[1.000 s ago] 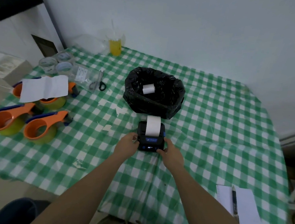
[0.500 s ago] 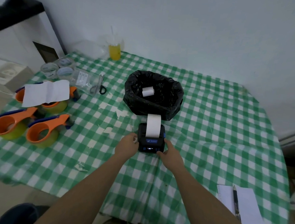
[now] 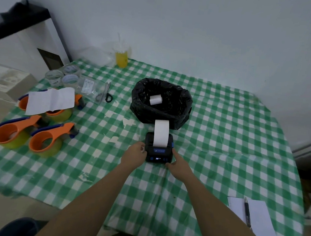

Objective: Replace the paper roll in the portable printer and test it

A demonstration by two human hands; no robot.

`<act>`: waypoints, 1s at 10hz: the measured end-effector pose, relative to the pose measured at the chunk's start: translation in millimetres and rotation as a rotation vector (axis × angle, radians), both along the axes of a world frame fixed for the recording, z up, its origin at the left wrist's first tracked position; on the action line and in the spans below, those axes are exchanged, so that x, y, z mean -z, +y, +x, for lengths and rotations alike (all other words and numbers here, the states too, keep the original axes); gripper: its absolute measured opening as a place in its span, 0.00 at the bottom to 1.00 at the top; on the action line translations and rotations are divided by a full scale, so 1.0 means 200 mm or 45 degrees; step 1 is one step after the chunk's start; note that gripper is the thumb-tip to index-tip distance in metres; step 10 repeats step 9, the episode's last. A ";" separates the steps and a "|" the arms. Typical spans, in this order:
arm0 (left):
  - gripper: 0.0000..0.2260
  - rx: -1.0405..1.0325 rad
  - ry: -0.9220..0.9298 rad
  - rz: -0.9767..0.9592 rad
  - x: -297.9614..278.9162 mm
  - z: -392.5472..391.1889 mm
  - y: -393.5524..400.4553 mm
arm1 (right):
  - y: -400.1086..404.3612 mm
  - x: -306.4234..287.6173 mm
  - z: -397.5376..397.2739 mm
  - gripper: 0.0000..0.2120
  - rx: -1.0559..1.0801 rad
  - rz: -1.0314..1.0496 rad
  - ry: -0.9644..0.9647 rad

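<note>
A small black portable printer with a lit blue display sits on the green checked tablecloth. A long white paper strip rises from its slot and curls backward. My left hand grips the printer's left side. My right hand holds its right front corner. Behind the printer stands a bin lined with a black bag, and a small white paper roll lies inside it.
Three orange tape dispensers and a white sheet lie at the left. Scissors, tape rolls and a plastic bag sit behind them. A yellow drink cup stands by the wall. Paper with a pen lies at the front right.
The paper strip has grown longer out of the printer. Both hands stay on the printer's sides. The camera view has tilted up slightly.
</note>
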State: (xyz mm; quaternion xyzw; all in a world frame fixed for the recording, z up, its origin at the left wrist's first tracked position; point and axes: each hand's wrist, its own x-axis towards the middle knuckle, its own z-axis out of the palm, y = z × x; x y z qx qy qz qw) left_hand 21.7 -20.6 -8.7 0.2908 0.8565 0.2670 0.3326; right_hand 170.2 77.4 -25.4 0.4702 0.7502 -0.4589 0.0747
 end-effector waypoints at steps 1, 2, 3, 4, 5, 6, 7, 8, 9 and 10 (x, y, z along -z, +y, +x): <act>0.16 0.004 -0.001 0.003 -0.01 0.00 0.00 | 0.01 -0.01 0.00 0.33 -0.017 -0.012 -0.024; 0.16 0.008 0.000 0.007 -0.01 0.00 0.00 | 0.02 0.00 -0.01 0.33 -0.017 -0.030 -0.032; 0.15 0.009 -0.011 0.012 -0.02 0.01 0.00 | 0.03 -0.01 -0.01 0.33 -0.022 -0.027 -0.047; 0.15 0.009 -0.009 0.017 -0.02 0.01 0.00 | 0.03 -0.01 -0.01 0.33 -0.024 -0.020 -0.038; 0.15 0.014 -0.012 0.010 -0.03 0.01 0.00 | 0.03 -0.02 -0.01 0.32 -0.014 -0.031 -0.024; 0.15 0.009 -0.009 0.018 -0.02 0.00 0.00 | 0.03 -0.01 -0.01 0.32 -0.013 -0.024 -0.007; 0.14 -0.009 -0.019 0.032 -0.02 0.00 0.00 | 0.02 -0.02 -0.02 0.29 0.002 0.049 -0.014; 0.13 -0.054 -0.016 0.112 -0.03 -0.02 0.01 | 0.02 -0.04 -0.04 0.20 0.118 0.186 0.004; 0.13 -0.114 -0.048 0.229 -0.04 -0.02 -0.02 | 0.00 -0.08 -0.06 0.15 0.288 0.266 0.137; 0.13 -0.114 -0.048 0.229 -0.04 -0.02 -0.02 | 0.00 -0.08 -0.06 0.15 0.288 0.266 0.137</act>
